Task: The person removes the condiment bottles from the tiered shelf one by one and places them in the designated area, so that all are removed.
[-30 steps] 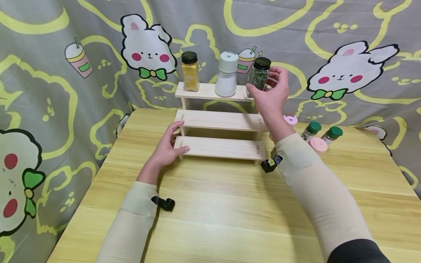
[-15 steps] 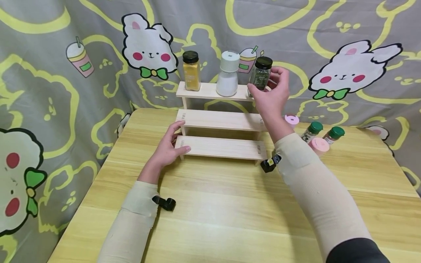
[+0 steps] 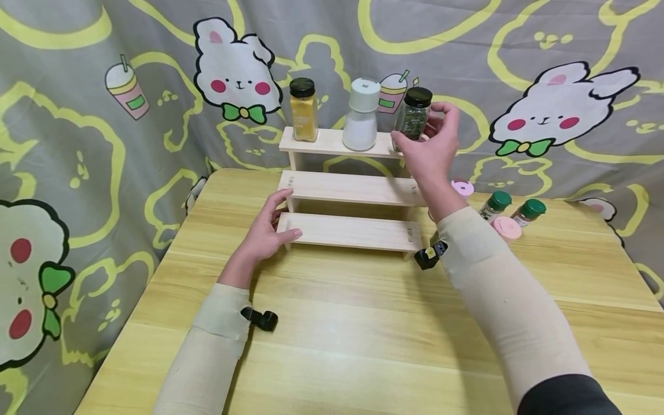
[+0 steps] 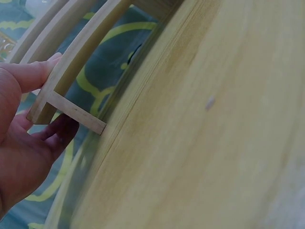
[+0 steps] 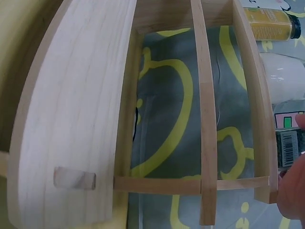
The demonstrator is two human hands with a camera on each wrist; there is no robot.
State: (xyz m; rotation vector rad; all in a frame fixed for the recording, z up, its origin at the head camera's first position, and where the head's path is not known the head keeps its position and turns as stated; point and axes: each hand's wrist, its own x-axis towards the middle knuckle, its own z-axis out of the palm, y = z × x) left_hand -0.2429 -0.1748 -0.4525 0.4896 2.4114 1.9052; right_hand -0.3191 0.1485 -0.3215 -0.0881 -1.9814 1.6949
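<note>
A three-tier wooden spice rack [image 3: 353,187] stands on the table. My left hand [image 3: 266,233] grips the left end of its lowest tier; in the left wrist view the thumb lies over the board [image 4: 78,50] and the other fingers are below. At the right end of the top tier, my right hand [image 3: 436,147] holds a black-capped glass jar of green herbs [image 3: 415,122] between thumb and fingers. The jar's base is partly hidden by the thumb. Left of it on that tier are a white-topped shaker of white grains [image 3: 360,129] and a black-capped jar of yellow powder [image 3: 304,118].
Beyond my right forearm stand green-capped bottles [image 3: 500,202] and pink-lidded containers [image 3: 506,227], partly hidden by the arm. A patterned grey curtain [image 3: 171,34] hangs behind the table [image 3: 332,334]. The rack's two lower tiers show bare wood.
</note>
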